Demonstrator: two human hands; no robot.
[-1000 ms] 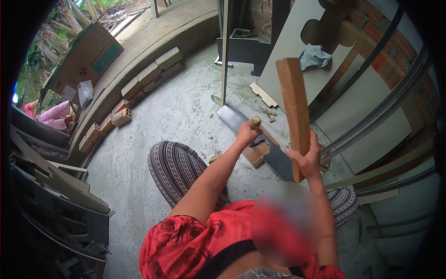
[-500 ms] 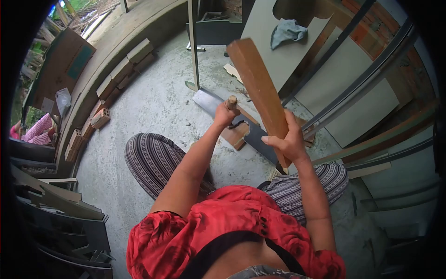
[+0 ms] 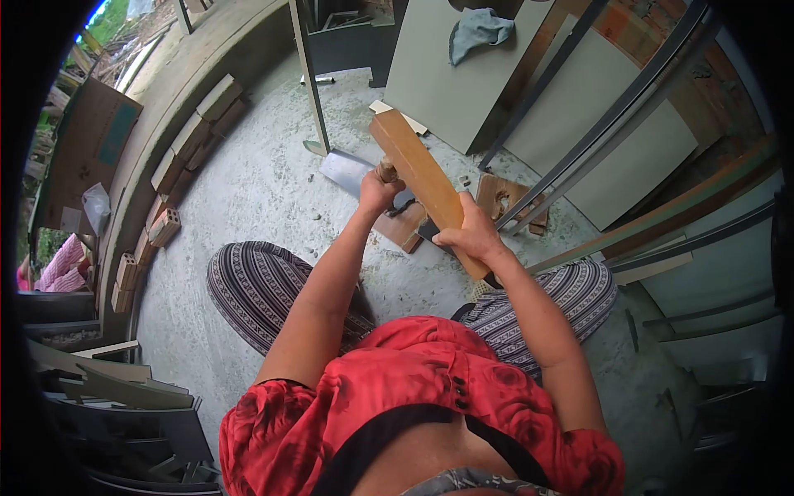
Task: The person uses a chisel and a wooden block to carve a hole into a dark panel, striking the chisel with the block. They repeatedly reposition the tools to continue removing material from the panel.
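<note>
My left hand [image 3: 380, 194] is wrapped around the upright round wooden handle [image 3: 386, 170] of a tool, over a grey metal panel [image 3: 343, 169] on the floor. The tool's lower end is hidden behind the hand. In my right hand [image 3: 477, 234] is a thick orange-brown wooden block [image 3: 418, 165], gripped near its lower end. The block slants up and left, its side overlapping the tool handle in this view. A ragged cut-out shows in the panel, with a wooden board [image 3: 403, 227] beneath it.
A second board with a hole [image 3: 506, 201] lies to the right. Large pale panels [image 3: 463, 78] and metal bars [image 3: 595, 124] lean there, one panel bearing a blue-grey cloth [image 3: 480, 35]. Bricks [image 3: 190, 136] line the left curb; scrap pieces [image 3: 124, 413] are piled at lower left.
The wooden block has come down and left, toward the handle in my left hand. My right hand has moved left with it, and the whole view has shifted slightly.
</note>
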